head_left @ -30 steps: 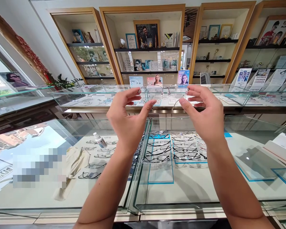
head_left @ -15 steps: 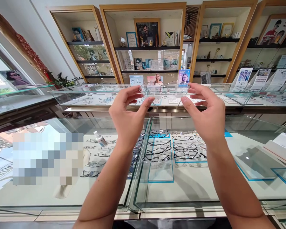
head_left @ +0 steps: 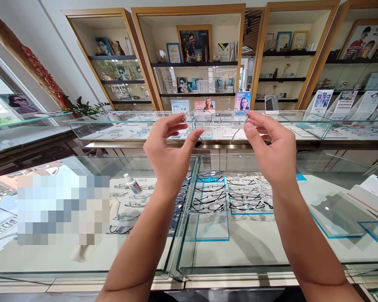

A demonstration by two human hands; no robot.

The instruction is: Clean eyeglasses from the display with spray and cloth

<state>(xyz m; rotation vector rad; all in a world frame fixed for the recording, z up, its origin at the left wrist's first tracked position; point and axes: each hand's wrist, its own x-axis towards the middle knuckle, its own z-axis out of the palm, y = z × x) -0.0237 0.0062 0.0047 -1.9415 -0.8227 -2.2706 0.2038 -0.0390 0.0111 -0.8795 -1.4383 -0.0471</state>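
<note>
Between my two raised hands is a pair of thin-rimmed eyeglasses (head_left: 219, 115), held up over the glass counter with its lenses facing away. My left hand (head_left: 171, 140) pinches the left temple near its hinge between thumb and fingers. On the other side my right hand (head_left: 271, 144) grips the right temple close to the hinge. The temple tips point back towards me and hang a little low. Below, inside the showcase, several dark-framed glasses (head_left: 208, 207) lie in rows.
A white bottle (head_left: 132, 184) stands on the left glass top (head_left: 138, 256), near a beige cloth (head_left: 83, 251) and a blurred patch. An open white box (head_left: 373, 195) is at the right. Beyond lies a second glass showcase (head_left: 302, 121), with wooden display shelves (head_left: 195, 63) behind.
The eyeglasses have tilted and sunk slightly, and their temples sit at a different angle. My right hand has shifted a little to the left and down; my left hand is nearly still.
</note>
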